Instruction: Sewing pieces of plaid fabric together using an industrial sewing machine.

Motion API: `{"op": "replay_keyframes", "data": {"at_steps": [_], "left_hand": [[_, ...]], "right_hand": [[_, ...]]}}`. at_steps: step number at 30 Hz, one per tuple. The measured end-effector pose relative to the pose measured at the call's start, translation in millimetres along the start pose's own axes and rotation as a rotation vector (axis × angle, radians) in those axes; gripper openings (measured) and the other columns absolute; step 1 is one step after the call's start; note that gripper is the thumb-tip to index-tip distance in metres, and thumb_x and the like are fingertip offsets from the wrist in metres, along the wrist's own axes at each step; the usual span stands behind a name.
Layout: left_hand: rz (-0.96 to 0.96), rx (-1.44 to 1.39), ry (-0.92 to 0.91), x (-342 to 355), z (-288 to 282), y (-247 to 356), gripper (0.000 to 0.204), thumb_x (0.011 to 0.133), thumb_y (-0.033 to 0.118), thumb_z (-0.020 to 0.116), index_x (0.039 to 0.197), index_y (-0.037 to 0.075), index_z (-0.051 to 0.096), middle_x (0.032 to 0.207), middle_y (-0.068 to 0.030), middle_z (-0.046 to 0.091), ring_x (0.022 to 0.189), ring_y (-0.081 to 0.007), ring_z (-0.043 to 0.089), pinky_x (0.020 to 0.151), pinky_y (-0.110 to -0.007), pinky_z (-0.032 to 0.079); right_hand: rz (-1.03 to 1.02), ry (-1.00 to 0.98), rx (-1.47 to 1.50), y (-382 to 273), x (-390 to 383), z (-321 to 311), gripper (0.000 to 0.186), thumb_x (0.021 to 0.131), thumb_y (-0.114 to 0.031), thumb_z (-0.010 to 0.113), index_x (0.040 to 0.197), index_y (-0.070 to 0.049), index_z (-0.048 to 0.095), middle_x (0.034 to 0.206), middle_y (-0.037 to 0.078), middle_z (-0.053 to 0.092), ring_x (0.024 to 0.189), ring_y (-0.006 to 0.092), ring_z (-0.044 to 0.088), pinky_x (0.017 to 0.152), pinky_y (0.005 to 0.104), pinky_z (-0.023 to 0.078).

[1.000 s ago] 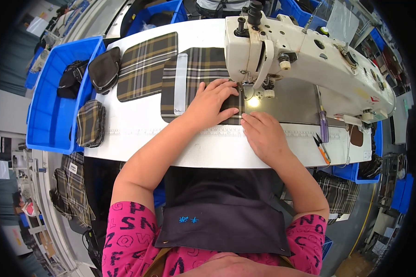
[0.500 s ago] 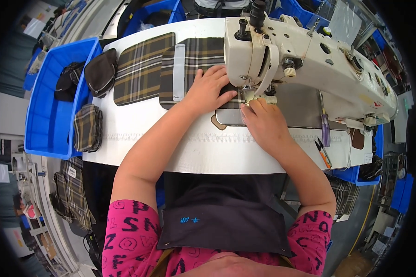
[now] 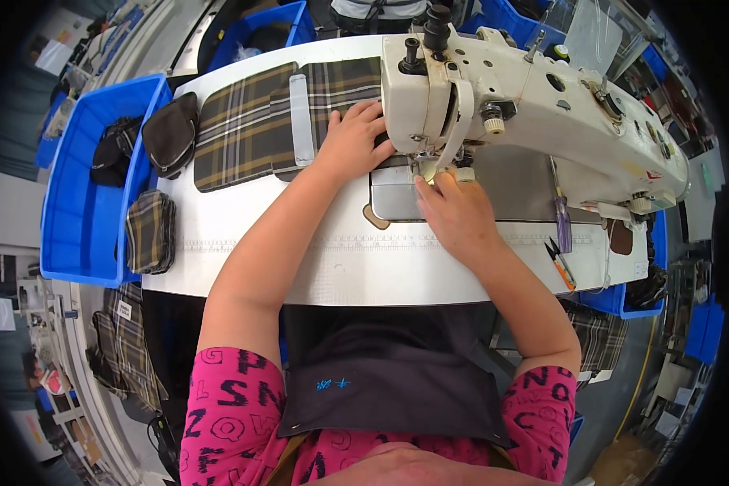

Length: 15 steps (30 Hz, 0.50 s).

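A dark plaid fabric panel [image 3: 347, 81] with a pale grey strip [image 3: 301, 121] on it lies partly under the head of the white sewing machine [image 3: 535, 105]. My left hand [image 3: 355, 142] rests flat on this panel, fingers spread, just left of the needle area. Close by the presser foot, my right hand [image 3: 459, 212] has its fingers bent together beside a small pale yellowish piece [image 3: 429, 171]. What those fingertips hold, if anything, is too small to make out. Another plaid panel [image 3: 239, 121] lies to the left, partly overlapped by the first.
Left of the table stands a blue bin [image 3: 57, 235] with dark pouches in it. A black pouch [image 3: 170, 134] and a stack of plaid pieces [image 3: 151, 231] sit by its edge. On the right lie a purple-handled screwdriver [image 3: 563, 227] and orange-handled snips [image 3: 560, 263].
The plaid panel with the grey strip has slid away from me under the machine, and my left hand has gone with it. My right hand stays by the presser foot. The view has shifted slightly.
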<state>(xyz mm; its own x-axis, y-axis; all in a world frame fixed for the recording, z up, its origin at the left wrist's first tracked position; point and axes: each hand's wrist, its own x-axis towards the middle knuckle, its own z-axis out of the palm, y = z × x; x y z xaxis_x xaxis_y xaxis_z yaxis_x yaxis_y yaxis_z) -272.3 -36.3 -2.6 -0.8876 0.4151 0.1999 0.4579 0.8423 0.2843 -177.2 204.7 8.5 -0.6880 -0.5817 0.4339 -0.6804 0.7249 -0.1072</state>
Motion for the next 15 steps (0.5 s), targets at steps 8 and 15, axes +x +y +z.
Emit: {"op": "replay_keyframes", "data": {"at_steps": [8, 15], "left_hand": [[-0.029, -0.008, 0.009, 0.9, -2.6, -0.4, 0.044, 0.094, 0.038, 0.066, 0.136, 0.022, 0.067, 0.151, -0.0011, 0.054, 0.144, -0.0267, 0.043, 0.107, -0.068, 0.035], [-0.019, -0.015, -0.002, -0.1, -1.9, 1.5, 0.048, 0.094, 0.037, 0.065, 0.138, 0.021, 0.064, 0.153, -0.0035, 0.052, 0.148, -0.0295, 0.039, 0.109, -0.075, 0.031]], "right_hand": [[-0.033, 0.093, -0.01, 3.0, 1.7, 2.8, 0.036, 0.084, -0.017, 0.079, 0.119, -0.009, 0.073, 0.092, 0.005, 0.057, 0.078, 0.025, 0.061, 0.068, 0.0411, 0.05], [-0.022, 0.104, 0.038, 2.5, -0.9, 1.2, 0.034, 0.084, -0.017, 0.077, 0.116, -0.007, 0.074, 0.093, 0.007, 0.061, 0.083, 0.0282, 0.061, 0.073, 0.0425, 0.052]]}}
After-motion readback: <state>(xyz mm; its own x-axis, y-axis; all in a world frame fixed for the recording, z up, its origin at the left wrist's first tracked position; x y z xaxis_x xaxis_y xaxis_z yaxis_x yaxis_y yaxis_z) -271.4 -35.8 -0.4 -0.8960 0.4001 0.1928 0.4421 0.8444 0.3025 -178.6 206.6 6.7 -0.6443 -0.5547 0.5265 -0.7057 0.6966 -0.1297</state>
